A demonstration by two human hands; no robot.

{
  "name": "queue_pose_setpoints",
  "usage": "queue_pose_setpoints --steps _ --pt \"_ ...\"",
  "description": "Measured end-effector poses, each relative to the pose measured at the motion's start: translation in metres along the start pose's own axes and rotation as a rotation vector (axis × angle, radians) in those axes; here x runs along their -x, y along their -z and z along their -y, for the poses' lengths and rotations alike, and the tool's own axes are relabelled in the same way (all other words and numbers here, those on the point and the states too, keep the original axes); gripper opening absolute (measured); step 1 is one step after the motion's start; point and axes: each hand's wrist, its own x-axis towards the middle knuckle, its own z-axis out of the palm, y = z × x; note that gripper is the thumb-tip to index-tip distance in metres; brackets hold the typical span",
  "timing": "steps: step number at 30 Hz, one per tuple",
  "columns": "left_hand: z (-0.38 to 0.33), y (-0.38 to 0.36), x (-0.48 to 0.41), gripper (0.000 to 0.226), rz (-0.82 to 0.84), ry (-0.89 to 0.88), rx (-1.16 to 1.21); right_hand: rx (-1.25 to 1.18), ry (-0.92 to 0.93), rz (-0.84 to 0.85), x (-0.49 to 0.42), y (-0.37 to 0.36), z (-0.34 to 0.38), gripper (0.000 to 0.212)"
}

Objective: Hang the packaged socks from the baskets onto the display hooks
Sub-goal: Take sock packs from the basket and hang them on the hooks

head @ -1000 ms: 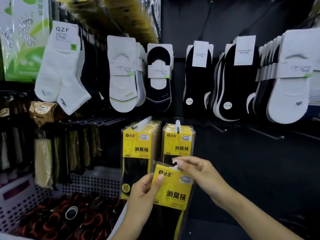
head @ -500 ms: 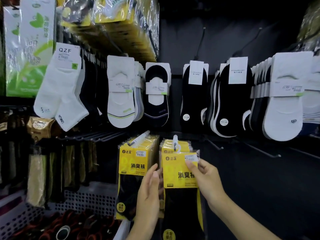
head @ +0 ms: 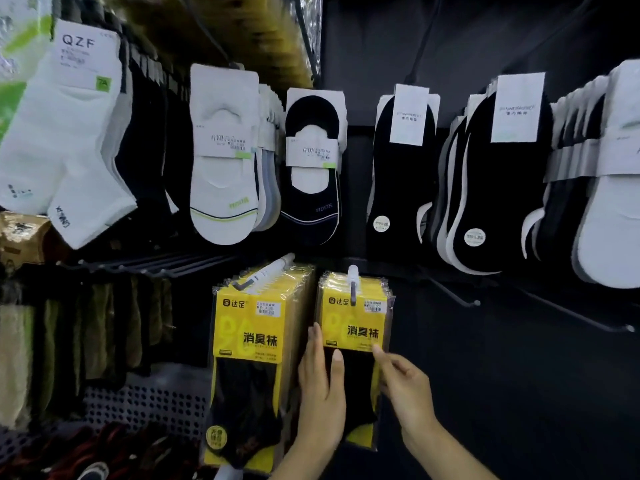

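1. Basket [head: 138, 403]: lower left, perforated wall.
2. Left stack [head: 249, 341]: yellow packs, hanging.
3. Left hand [head: 322, 386]: fingers straight and together, flat against the left edge of the pack [head: 356, 327].
4. The pack hangs on the hook [head: 352, 289], at the front of the right stack.
5. Right hand [head: 405, 379]: fingertips at the pack's right edge. The view is blurred, so pinching or merely touching cannot be told.
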Motion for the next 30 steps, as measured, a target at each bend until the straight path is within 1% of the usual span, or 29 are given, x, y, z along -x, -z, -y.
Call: queue_pose_setpoints --steps 5,8,11,13,15,16,18,21,23,24,27,29,30 --pt "0.017 -0.014 -0.042 0.056 0.022 0.055 -0.027 0.028 -0.027 -0.08 -0.042 -0.004 -0.02 0.027" --pt "0.022 -0.019 -0.06 0.054 0.044 0.052 -0.038 0.036 -0.039 -0.116 -0.062 -0.004 -0.022 0.029" --pt "0.028 -0.02 -0.059 0.062 0.063 0.049 -0.044 0.088 -0.036 -0.114 -0.065 0.001 -0.024 0.028" --pt "0.037 -0.02 -0.041 0.07 0.063 0.076 -0.045 0.135 -0.023 -0.09 -0.051 0.011 -0.03 0.025" --pt "0.048 -0.02 -0.004 0.072 0.055 0.066 -0.012 0.158 -0.015 -0.054 -0.023 0.029 -0.039 0.029" --pt "0.055 -0.021 0.022 0.069 0.054 0.059 0.011 0.154 -0.028 -0.037 -0.004 0.04 -0.047 0.03" --pt "0.073 -0.021 0.084 0.056 0.052 0.085 0.061 0.144 -0.1 0.004 0.042 0.065 -0.068 0.026" --pt "0.108 -0.025 0.191 0.035 0.065 0.2 0.121 0.143 -0.312 0.039 0.117 0.106 -0.117 0.018" --pt "0.135 -0.03 0.261 0.022 0.117 0.32 0.087 0.168 -0.528 0.059 0.166 0.133 -0.155 0.015" --pt "0.15 -0.03 0.296 0.016 0.168 0.395 0.045 0.233 -0.63 0.075 0.19 0.146 -0.176 0.014" --pt "0.192 -0.024 0.384 0.021 0.377 0.694 -0.02 0.479 -0.871 0.215 0.256 0.184 -0.236 0.017" --pt "0.212 -0.014 0.418 0.03 0.445 0.76 -0.047 0.586 -0.928 0.23 0.289 0.203 -0.265 0.027" --pt "0.22 -0.009 0.426 0.029 0.469 0.77 -0.053 0.626 -0.923 0.222 0.3 0.209 -0.276 0.033"
